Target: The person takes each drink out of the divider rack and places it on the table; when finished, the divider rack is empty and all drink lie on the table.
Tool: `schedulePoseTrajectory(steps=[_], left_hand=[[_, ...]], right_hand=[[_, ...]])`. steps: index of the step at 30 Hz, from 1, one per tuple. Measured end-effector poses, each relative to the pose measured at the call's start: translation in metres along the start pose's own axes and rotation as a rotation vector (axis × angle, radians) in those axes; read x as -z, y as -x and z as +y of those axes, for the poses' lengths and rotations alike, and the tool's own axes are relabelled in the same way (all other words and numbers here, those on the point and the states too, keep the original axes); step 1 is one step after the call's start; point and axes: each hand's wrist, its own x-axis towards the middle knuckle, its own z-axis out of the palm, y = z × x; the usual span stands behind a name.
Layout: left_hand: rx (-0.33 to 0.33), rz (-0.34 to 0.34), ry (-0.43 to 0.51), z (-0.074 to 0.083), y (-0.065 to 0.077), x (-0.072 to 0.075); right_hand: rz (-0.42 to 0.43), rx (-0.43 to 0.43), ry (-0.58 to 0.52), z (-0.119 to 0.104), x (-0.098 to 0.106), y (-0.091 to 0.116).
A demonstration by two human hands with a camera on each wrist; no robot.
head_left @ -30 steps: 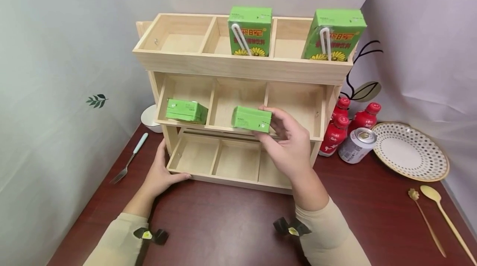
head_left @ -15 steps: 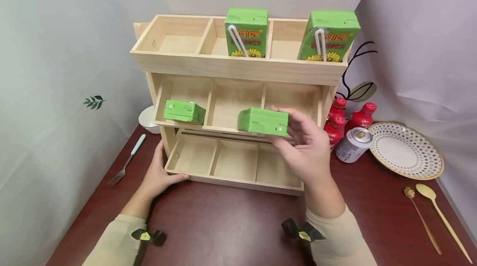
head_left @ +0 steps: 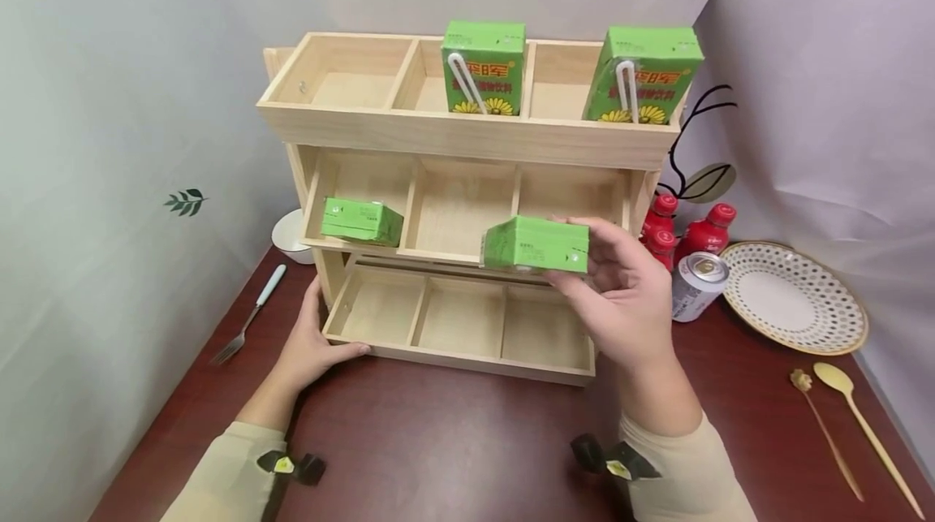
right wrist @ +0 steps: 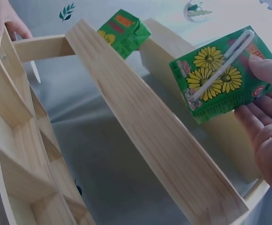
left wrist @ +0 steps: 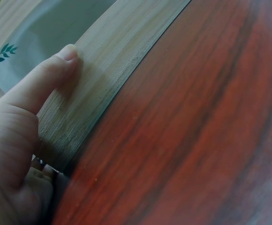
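Note:
My right hand (head_left: 621,295) pinches a green drink carton (head_left: 536,244) by one end, thumb against its front and fingers behind. The carton is tipped with its top toward me, in front of the middle tier where the centre and right compartments meet. Yellow flowers and a white straw show on its face (right wrist: 220,72) in the right wrist view. My left hand (head_left: 314,343) grips the bottom left corner of the wooden shelf (head_left: 467,136), thumb (left wrist: 51,75) on the front board. Another green carton (head_left: 361,220) leans in the middle tier's left compartment.
Two upright cartons (head_left: 484,71) stand in the top tier's centre and right compartments. Right of the shelf are red bottles (head_left: 707,230), a can (head_left: 699,282), a dotted plate (head_left: 792,295) and a gold spoon (head_left: 869,424). A fork (head_left: 252,315) and white bowl (head_left: 290,236) lie left.
My right hand has carried the carton rightward and a little toward me, from the middle tier's centre compartment toward the right one. My left hand stays at the shelf corner.

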Motion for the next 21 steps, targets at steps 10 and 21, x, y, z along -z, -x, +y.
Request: schedulePoseTrajectory(steps=[10,21], left_hand=[[-0.009,-0.006,0.001,0.000,0.002,-0.002],[-0.002,-0.009,0.011,0.001,0.001,-0.002]], right_hand=[[-0.006,-0.036,-0.072,0.009,0.029,0.012],[-0.014,-0.052,-0.081,0.007,0.047,0.020]])
